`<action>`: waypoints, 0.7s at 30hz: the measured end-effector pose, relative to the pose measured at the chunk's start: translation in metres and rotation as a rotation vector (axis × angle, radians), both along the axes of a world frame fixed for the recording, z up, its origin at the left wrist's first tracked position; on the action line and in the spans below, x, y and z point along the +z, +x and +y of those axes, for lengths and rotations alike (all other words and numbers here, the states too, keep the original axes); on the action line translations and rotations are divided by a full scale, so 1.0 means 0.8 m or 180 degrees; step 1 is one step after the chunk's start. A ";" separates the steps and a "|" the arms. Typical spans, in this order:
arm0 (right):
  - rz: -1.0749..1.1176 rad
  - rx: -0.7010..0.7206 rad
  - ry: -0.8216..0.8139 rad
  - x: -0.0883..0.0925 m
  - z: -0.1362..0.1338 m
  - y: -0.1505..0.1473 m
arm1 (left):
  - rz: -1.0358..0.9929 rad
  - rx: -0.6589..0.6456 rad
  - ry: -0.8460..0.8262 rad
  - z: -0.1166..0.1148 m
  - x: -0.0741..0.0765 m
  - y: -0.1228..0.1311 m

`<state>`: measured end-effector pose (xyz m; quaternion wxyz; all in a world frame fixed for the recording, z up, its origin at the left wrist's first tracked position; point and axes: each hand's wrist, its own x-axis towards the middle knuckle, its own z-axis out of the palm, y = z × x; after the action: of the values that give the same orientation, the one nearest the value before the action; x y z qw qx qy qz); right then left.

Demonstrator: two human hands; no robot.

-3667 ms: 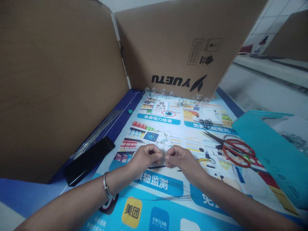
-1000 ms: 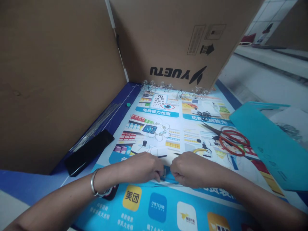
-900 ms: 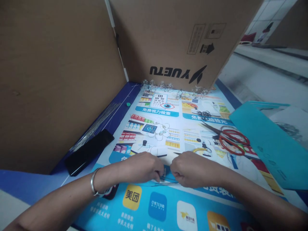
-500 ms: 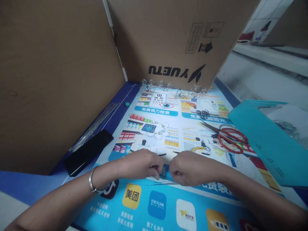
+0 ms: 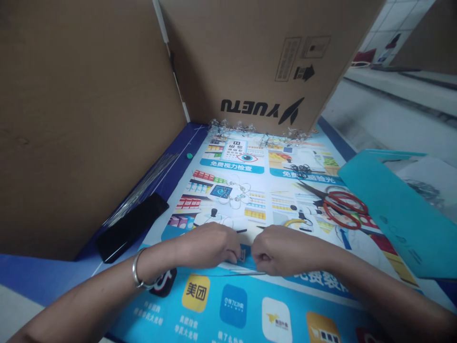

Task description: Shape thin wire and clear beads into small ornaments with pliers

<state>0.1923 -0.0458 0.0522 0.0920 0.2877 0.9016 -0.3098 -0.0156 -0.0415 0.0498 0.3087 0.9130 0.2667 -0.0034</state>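
Moved: both hands have come down from mid-poster to its near part, low over the counter; little has changed in the last half second.
Left grip (image 5: 214,243): clenched, fingertips pinching a small wire piece (image 5: 243,255); silver bracelet (image 5: 137,276) on the wrist.
Right grip (image 5: 282,247): clenched into a fist just beside the piece; whether it holds it cannot be told.
Wire piece: between the two fists, just above loose thin wires (image 5: 246,273) on the printed poster (image 5: 232,305).
Nearby: beaded wire flower (image 5: 237,194) beyond the hands, red-handled scissors (image 5: 342,207) to the right, black phone (image 5: 132,226) to the left.
Backdrop: cardboard box (image 5: 257,62) standing upright.
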 end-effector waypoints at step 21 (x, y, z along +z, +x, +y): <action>-0.0248 -0.0180 0.0465 0.007 0.001 0.003 | 0.0091 0.0067 0.0027 0.002 -0.001 0.000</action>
<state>0.1949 -0.0451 0.0581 0.0971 0.3309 0.9090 -0.2342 -0.0160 -0.0397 0.0490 0.3009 0.9113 0.2806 -0.0121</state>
